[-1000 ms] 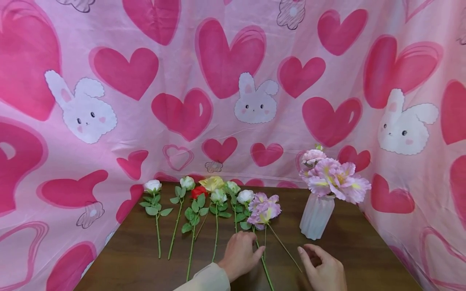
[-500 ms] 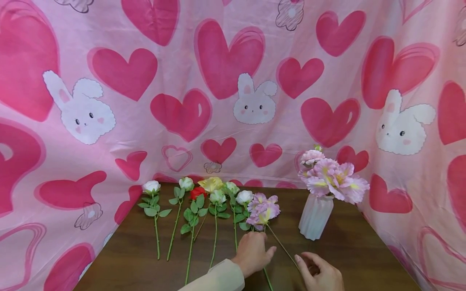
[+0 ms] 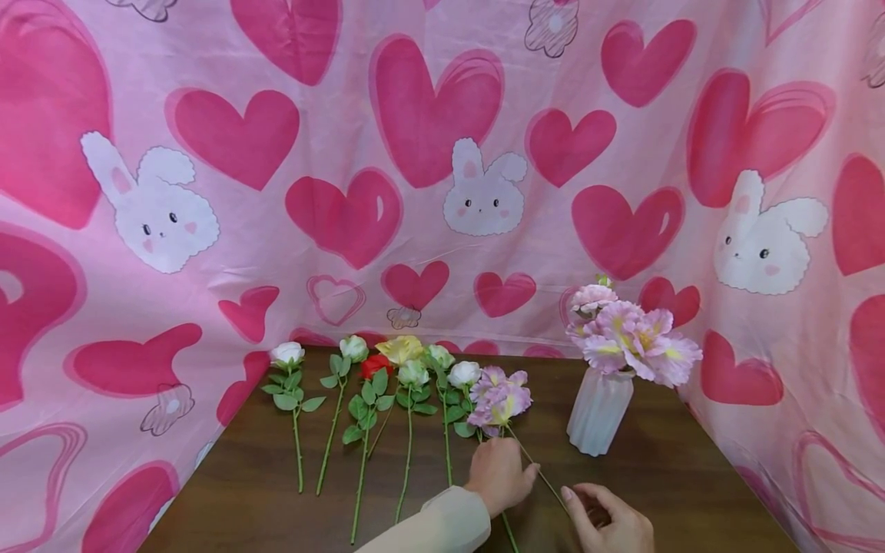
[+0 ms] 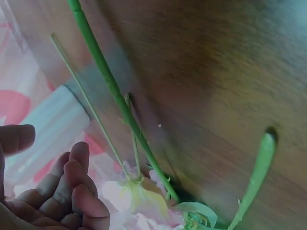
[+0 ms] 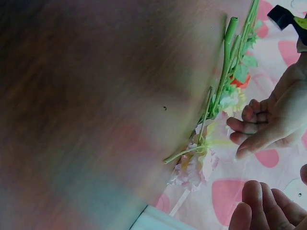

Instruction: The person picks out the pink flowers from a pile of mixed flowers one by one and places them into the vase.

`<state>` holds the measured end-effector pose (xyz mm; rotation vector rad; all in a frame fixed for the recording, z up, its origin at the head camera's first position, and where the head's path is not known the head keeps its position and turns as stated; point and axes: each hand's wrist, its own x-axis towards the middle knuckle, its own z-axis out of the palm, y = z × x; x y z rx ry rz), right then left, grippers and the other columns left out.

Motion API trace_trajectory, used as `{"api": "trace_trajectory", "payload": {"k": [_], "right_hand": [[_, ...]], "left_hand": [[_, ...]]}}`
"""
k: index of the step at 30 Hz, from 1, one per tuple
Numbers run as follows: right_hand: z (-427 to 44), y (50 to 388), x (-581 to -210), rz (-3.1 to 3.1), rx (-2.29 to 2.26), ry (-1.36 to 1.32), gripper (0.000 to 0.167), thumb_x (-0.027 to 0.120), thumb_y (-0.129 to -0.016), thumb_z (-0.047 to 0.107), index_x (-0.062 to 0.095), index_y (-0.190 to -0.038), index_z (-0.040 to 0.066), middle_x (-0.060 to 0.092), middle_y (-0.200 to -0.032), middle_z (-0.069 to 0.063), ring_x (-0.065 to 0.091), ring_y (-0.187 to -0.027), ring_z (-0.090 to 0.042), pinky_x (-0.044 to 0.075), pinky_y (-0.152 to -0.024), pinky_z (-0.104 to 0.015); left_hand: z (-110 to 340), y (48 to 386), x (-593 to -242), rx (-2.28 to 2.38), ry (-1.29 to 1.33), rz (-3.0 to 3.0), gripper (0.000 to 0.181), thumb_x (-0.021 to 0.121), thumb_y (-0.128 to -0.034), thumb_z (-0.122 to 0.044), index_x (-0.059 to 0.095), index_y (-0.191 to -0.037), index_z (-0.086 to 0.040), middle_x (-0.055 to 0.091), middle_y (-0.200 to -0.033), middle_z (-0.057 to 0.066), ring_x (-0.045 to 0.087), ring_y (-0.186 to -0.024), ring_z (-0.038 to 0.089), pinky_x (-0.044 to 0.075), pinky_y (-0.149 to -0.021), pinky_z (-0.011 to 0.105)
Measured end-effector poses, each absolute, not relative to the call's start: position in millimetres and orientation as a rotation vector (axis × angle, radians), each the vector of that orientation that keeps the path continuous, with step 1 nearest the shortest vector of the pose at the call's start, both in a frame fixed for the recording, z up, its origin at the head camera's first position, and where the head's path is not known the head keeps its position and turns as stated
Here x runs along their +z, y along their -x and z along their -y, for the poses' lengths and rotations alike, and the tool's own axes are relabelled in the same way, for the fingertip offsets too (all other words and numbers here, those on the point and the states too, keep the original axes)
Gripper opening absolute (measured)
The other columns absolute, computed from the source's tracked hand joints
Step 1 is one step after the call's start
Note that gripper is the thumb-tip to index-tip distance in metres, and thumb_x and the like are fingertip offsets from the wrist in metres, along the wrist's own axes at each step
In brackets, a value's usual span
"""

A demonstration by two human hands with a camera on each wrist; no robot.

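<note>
Two purple-and-yellow flowers [image 3: 499,401] lie on the dark table, their thin stems pointing toward me. Above those stems hovers my left hand [image 3: 501,474], fingers relaxed and loosely bent, with no stem in its grasp; in the left wrist view its fingers [image 4: 72,191] are beside a thin stem [image 4: 91,105] and a green stem [image 4: 108,79]. My right hand [image 3: 611,521] has its fingertips at the free end of one thin stem [image 3: 542,478], loosely bent around nothing; the right wrist view shows a gap between its fingers [image 5: 268,206] and that stem's end [image 5: 171,157].
A white vase [image 3: 600,411] holding pink and purple flowers stands at the back right. To the left lie white roses [image 3: 286,355], a red flower [image 3: 376,366] and a yellow one [image 3: 401,349]. A pink heart-patterned cloth [image 3: 415,100] surrounds the table [image 3: 228,491].
My left hand has moved right, from beside the green stem to over the purple flowers' stems. My right hand has shifted slightly and stays near the stem end. The flowers have not visibly moved.
</note>
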<state>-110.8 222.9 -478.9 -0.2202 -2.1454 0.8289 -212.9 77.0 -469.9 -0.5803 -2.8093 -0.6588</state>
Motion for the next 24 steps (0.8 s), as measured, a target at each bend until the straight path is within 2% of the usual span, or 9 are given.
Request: {"api": "trace_trajectory", "payload": {"k": [10,24], "right_hand": [[-221.6,107.7,-475.6,2.138,0.853,0.290,0.016,0.091,-0.076,0.019,0.076,-0.074,0.022,0.062,-0.060,0.018,0.051,-0.048,0.006,0.041,-0.048,-0.012],[-222.4,107.9,-477.7,2.101,0.851,0.313,0.021,0.093,-0.072,0.018,0.074,-0.072,0.026,0.060,-0.058,0.020,0.050,-0.046,0.007,0.040,-0.048,-0.011]], "left_hand": [[-93.0,219.4,-472.2,-0.634,0.476,2.867,0.047,0.077,-0.0870,-0.050,0.068,-0.064,-0.011,0.069,-0.072,0.002,0.066,-0.072,0.018,0.053,-0.072,0.034],[-107.9,228.5,-485.0,-0.594,0.360,2.864,0.046,0.080,-0.0827,-0.053,0.073,-0.077,-0.008,0.071,-0.076,0.005,0.067,-0.071,0.020,0.053,-0.069,0.034]]}}
